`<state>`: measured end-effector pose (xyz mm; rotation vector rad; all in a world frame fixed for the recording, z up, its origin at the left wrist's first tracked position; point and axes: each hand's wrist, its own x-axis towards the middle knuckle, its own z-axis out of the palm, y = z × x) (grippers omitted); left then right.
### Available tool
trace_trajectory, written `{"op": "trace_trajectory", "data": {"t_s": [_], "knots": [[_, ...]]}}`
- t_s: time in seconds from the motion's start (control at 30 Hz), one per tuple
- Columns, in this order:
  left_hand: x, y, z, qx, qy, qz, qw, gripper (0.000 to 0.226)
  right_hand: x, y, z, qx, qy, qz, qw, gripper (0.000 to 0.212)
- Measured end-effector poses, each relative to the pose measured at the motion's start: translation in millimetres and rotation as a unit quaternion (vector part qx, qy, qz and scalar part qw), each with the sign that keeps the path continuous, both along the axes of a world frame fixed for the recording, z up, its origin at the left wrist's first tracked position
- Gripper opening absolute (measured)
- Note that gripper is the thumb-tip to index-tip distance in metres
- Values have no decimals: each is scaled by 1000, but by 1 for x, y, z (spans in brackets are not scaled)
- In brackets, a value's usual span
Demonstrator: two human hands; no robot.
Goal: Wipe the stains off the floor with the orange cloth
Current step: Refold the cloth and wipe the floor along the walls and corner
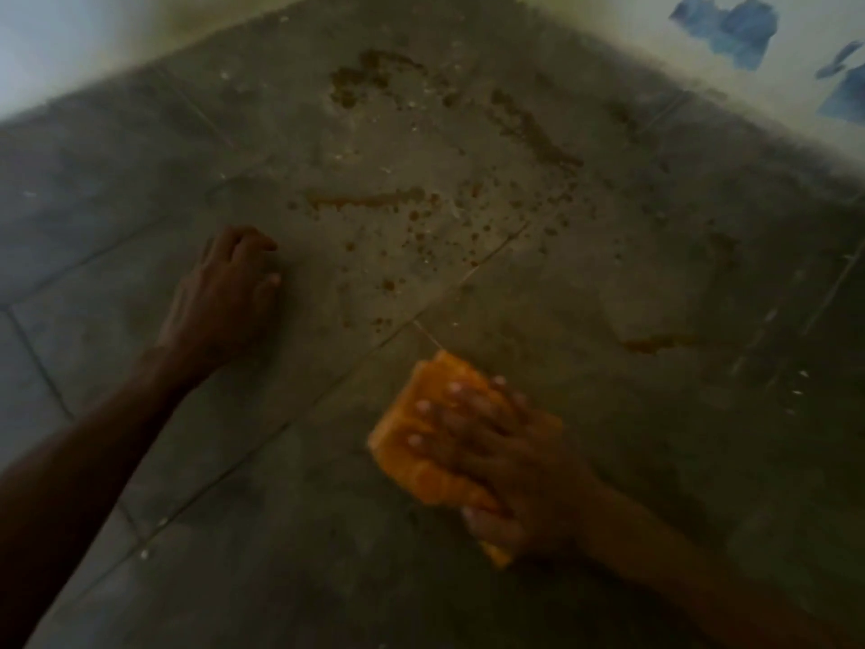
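A folded orange cloth [421, 442] lies on the grey tiled floor [281, 531] at the lower middle. My right hand [505, 461] lies on top of it, fingers spread across the cloth and thumb curled round its near edge. Brown stains [370, 199] streak and speckle the tiles farther away, with a thick patch [360, 79] near the back and a small smear [650, 344] at the right. My left hand [229, 292] rests on the floor to the left of the stains, fingers curled under, holding nothing. The picture is blurred.
White walls meet in a corner at the far end of the floor; the right wall [702, 86] carries blue patches [730, 30]. Small white specks [795, 381] dot the tiles at the right. Grout lines run diagonally across the floor.
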<state>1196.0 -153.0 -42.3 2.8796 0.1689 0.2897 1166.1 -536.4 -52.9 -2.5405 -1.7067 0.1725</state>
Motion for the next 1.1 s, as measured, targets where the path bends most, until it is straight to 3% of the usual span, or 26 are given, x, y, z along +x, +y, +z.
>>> {"op": "trace_trajectory", "data": {"t_s": [0.1, 0.17, 0.23, 0.33, 0.47, 0.53, 0.57, 0.63, 0.7, 0.77, 0.83, 0.97, 1.03, 1.1], "knots": [[-18, 6, -16, -36, 2, 50, 998, 39, 75, 8, 0, -9, -11, -153, 988, 74], [-16, 5, -19, -37, 5, 63, 997, 39, 136, 66, -2, 20, -24, -273, 962, 70], [-16, 8, -17, -36, 2, 78, 996, 41, 167, 134, 2, 26, -19, -314, 949, 75], [-15, 11, -16, -63, -9, 112, 992, 44, 136, 184, 2, 7, -16, -263, 965, 77], [-14, 11, -14, -64, 10, 113, 992, 47, 33, 126, 4, -13, -24, 23, 999, 77], [-15, 12, -14, -57, 11, 117, 991, 47, 69, 103, 6, -46, -50, 150, 986, 79], [-15, 12, -15, -57, 11, 117, 991, 47, 104, 107, 4, -56, -81, 152, 984, 79], [-15, 9, -14, -63, 15, 117, 991, 47, 176, 136, 3, -74, -120, 38, 989, 77], [-16, 9, -10, -66, 27, 119, 990, 48, 211, 182, 12, -71, -98, -114, 986, 73], [-15, 9, -6, -69, 37, 114, 990, 48, 194, 219, 16, -29, -58, -222, 973, 73], [-14, 7, -1, -72, 45, 112, 990, 47, 141, 222, 9, -11, -51, -203, 978, 73], [-14, 6, 0, -68, 56, 122, 989, 47, 77, 122, 9, -8, -61, 17, 998, 79], [-14, 8, -1, -66, 70, 123, 988, 47, 100, 71, 7, -16, -64, -44, 997, 83], [-13, 8, -4, -60, 79, 123, 987, 48, 135, 46, 2, -39, -57, -199, 977, 80]]}}
